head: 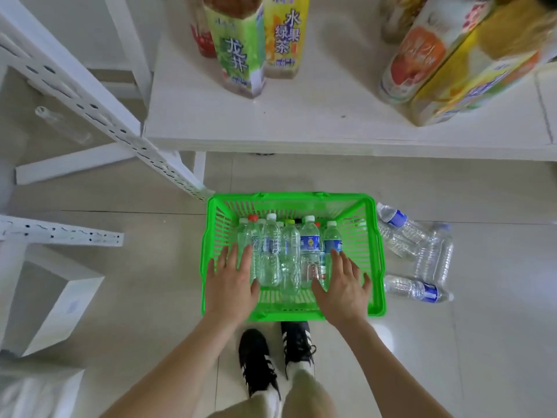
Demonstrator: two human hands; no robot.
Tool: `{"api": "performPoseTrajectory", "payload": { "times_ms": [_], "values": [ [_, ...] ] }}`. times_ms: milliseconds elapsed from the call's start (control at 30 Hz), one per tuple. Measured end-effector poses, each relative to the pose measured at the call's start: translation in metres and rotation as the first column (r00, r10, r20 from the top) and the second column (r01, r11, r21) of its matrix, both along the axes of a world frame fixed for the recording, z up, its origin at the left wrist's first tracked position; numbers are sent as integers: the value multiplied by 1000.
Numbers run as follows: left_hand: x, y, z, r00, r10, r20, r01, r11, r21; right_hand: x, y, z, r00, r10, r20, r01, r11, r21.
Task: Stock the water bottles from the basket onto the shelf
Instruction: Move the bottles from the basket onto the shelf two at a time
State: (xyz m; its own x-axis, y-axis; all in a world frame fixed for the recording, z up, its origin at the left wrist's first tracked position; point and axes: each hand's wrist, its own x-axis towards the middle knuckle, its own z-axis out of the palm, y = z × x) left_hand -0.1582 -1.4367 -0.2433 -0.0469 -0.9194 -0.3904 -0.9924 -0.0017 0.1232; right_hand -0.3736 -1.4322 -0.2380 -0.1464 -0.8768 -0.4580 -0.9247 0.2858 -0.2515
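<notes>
- We see a green basket on the tiled floor, just in front of the white shelf.
- The water bottles lie side by side in the basket, caps pointing toward the shelf.
- The left hand is palm down over the basket's left side, its fingers straight and spread and holding nothing. The fingertips overlap the leftmost bottle.
- The right hand mirrors it on the right side, fingers splayed and holding nothing. Its fingertips reach the label of the rightmost bottle.
- We cannot tell whether either hand touches the bottles or is just above them.
- The rest of the row lies between the two hands.
- Tall tea bottles stand on the shelf.
- Several loose bottles lie on the floor to the right of the basket.
</notes>
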Motion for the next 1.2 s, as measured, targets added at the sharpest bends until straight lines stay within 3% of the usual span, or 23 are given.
{"api": "performPoseTrajectory", "payload": {
  "times_ms": [333, 600, 733, 900, 1200],
  "values": [
    [4, -16, -152, 992, 121, -20, -118, 989, 92, -7, -36, -160, 999, 1, 33, -4, 996, 88],
    [6, -28, -225, 969, 235, -80, -215, 955, 204, -8, -40, -235, 948, -225, 225, 183, 964, 193],
    [10, -45, -235, 870, 447, -207, -368, 869, 330, -8, -44, -255, 913, -310, 265, 282, 949, 139],
    [14, -57, -241, 630, 733, -258, -551, 655, 517, -16, -54, -267, 857, -408, 316, 371, 913, 172],
    [16, -59, -240, 578, 780, -240, -523, 580, 624, -30, -67, -269, 739, -525, 422, 406, 847, 343]
  ]
}}
